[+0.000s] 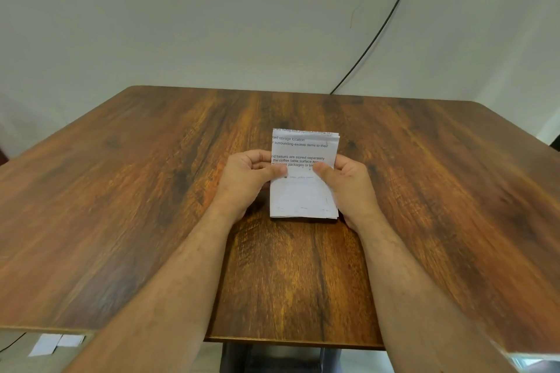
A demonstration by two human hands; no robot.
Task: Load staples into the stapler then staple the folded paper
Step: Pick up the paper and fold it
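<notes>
Both hands pinch a folded paper over the middle of the table.

Head view: the folded paper [304,191] sits between the left hand [247,180] and right hand [348,183], each thumb clamped on its printed face at a side edge. Its long axis runs from the table's [121,191] near edge toward the far edge, text end farthest.

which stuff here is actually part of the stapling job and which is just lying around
Part of the job:
folded paper, pinched by the left hand and the right hand
No stapler or staples are in view.

Just lying about:
black cable along the wall
white paper scraps on the floor
wooden table under the paper
</notes>
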